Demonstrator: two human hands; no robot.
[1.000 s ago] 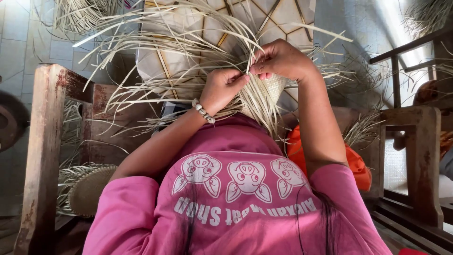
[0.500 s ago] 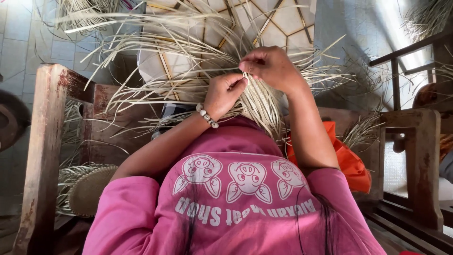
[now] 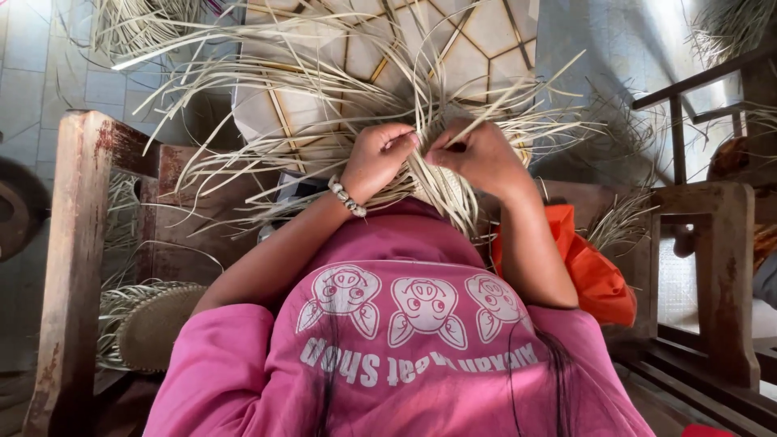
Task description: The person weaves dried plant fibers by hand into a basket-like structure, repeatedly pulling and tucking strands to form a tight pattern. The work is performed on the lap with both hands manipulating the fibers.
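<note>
Head camera, looking straight down over a pink printed shirt (image 3: 405, 340): both hands meet at the middle of the frame, right on a half-woven piece of pale straw-coloured palm strips (image 3: 441, 182). The left hand (image 3: 380, 158), with a white bead bracelet (image 3: 346, 197) at the wrist, is curled closed, fingertips pinching a thin strip at the woven edge. The right hand (image 3: 477, 154) is closed too, thumb and forefinger nipping a single strip that rises up and to the right from its grip.

The weave itself sits just above the person's lap, between the two hands and partly hidden by them; a tight, plaited patch shows below the right hand, and from it dry, flat, narrow strips fan out loose in every direction, long and curling, cream to light tan.

Beneath the spray lies a pale tiled floor with thin dark joints (image 3: 486, 40). A worn reddish wooden chair arm (image 3: 73, 267) runs down the left; a round finished woven straw piece (image 3: 154, 324) rests low beside it. An orange cloth (image 3: 591, 275) sits by the right elbow.
</note>
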